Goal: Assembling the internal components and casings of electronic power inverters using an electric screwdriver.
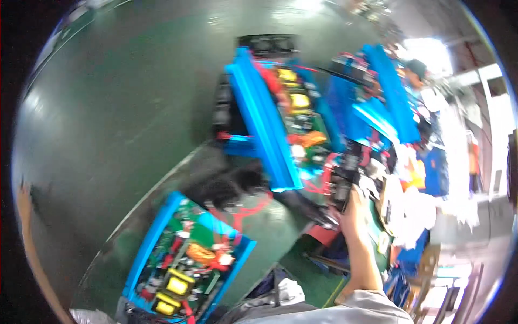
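Observation:
At the far left rim, my left hand [25,195] is over the green surface, apart from the units; its fingers are too small and smeared to read. My right hand [347,208] is around a black piece [341,186] at the near right end of a blue metal housing [264,119]. Inside this housing are yellow-wrapped transformers [299,101], an orange-wound coil and circuit boards. Red wires [325,175] trail beside the right hand. A second open blue housing [143,254] with similar electronics lies nearer me. Motion blur hides the finer parts.
More blue housings [391,97] stand to the right, with a person [416,70] behind them. A black panel [268,45] sits at the far end of the middle housing. Dark cables [229,186] lie between the units. White cloth-like material [413,216] is at the right.

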### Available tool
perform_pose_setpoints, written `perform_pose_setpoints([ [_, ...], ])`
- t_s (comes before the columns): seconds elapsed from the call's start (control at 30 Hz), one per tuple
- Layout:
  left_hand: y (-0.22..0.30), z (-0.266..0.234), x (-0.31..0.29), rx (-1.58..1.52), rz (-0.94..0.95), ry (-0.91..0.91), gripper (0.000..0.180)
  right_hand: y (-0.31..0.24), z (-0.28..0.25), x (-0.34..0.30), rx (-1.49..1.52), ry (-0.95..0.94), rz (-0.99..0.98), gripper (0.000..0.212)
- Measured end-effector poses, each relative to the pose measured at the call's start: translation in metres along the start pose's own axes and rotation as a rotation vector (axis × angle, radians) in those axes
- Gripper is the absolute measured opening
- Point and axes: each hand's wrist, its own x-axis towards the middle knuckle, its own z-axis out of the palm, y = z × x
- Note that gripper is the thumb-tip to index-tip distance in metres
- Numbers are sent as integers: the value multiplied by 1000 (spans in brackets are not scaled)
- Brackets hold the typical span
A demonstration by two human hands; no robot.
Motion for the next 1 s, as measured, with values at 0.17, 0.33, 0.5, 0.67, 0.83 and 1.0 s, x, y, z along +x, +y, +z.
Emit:
perform_pose_setpoints([
  [0.17, 201, -81, -40, -243, 259, 242, 39, -41, -36, -29, 887, 176, 96, 27],
  [0.33, 573, -300, -226, -774, 583, -463, 20, -51, -119, -81, 706, -79, -955, 13],
  [0.5, 776, -306, -334, -847, 1324, -254, 19, -78, -186, -82, 835, 330, -1625, 15],
  [0.67, 935, -265, -365, -655, 1464, -123, 14, -40, -185, -87, 350, 681, -1569, 13],
  [0.83, 1023, -226, -371, -681, 1088, 99, 14, -2, -160, -142, 356, 707, -1207, 13],
  [1.0, 957, -260, -345, -848, 1004, -37, 23, 44, -65, -132, 789, 66, -870, 29],
])
